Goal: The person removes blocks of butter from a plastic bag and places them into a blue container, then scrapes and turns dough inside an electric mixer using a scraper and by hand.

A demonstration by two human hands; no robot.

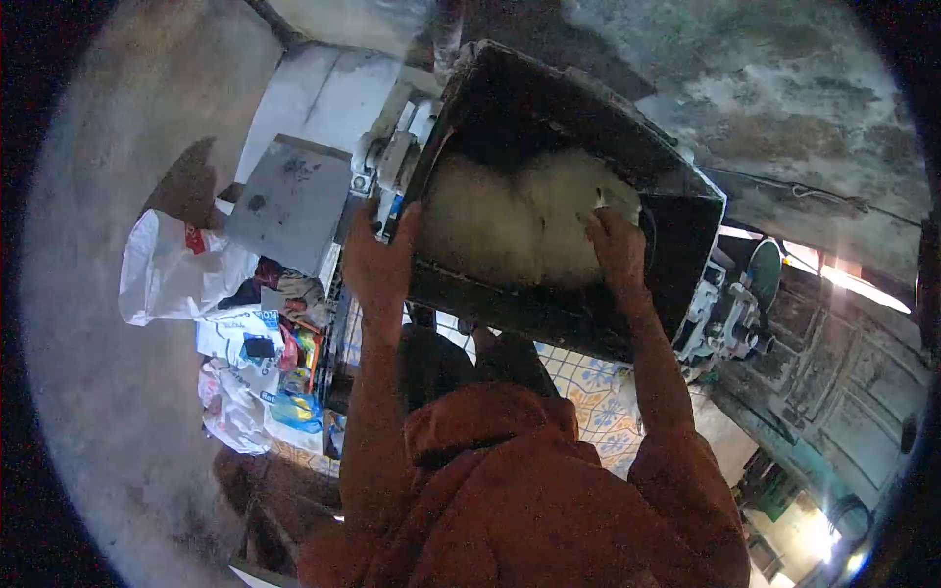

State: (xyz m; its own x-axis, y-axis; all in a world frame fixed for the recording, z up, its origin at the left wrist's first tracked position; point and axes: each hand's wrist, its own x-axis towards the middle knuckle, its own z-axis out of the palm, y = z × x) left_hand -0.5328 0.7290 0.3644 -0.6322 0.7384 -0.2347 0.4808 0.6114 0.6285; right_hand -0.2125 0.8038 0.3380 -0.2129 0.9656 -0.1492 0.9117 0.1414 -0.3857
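A dark metal trough [578, 323] is in front of me, with two large rounded pale masses [490, 220] side by side inside. Whether these are soft lumps or padded rollers I cannot tell. My right hand [619, 250] reaches over the near wall, its fingers closed at the right part of the pale surface. Something small and whitish [600, 198] shows at its fingertips. My left hand [380, 255] is at the trough's left end, thumb and fingers around a metal fitting [397, 162] there.
A grey metal plate [289, 201] lies left of the trough. Below it are white plastic bags [235, 392] and bundled cloth [294, 294]. More metal fittings [725, 314] and a wheel [765, 269] are on the right. Patterned floor tiles [598, 392] show below.
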